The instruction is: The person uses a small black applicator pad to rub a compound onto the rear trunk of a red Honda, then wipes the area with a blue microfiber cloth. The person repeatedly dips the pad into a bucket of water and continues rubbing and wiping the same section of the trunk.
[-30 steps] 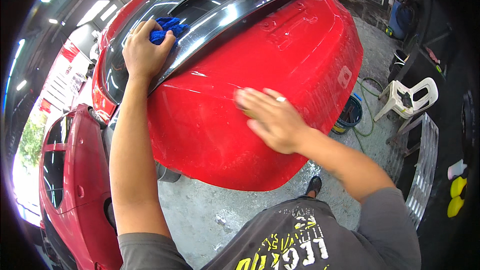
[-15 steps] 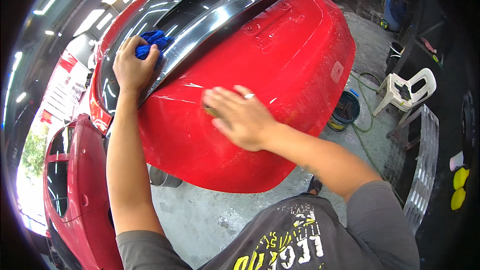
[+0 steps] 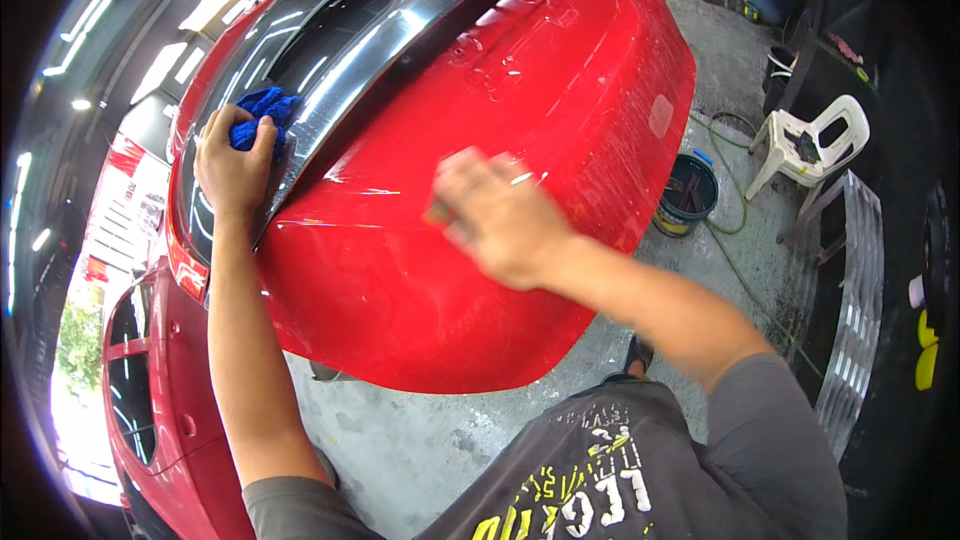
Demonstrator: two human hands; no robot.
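Hands at the red tailgate (image 3: 470,320)
Left hand (image 3: 233,168) grips blue cloth (image 3: 264,117) beside glossy trim (image 3: 365,66); right hand (image 3: 500,218), blurred, holds small brownish block (image 3: 436,213) over the panel.

The red panel (image 3: 400,305) looks like painted metal, smooth and very glossy, but thin whitish marks make it duller near its right edge. Along its upper left edge, the long strip (image 3: 345,88) is dark and mirror-like. The rear window (image 3: 305,45) is smooth, shiny glass. The blue cloth (image 3: 265,105) is matt and rough, with a fluffy surface. The small yellowish piece (image 3: 436,213) at the right hand (image 3: 495,220) is blurred, so its material cannot be told. The shirt (image 3: 650,440) is matt grey fabric. The floor (image 3: 420,450) seems rough concrete with shiny patches, and the chair (image 3: 800,168) smooth white plastic.
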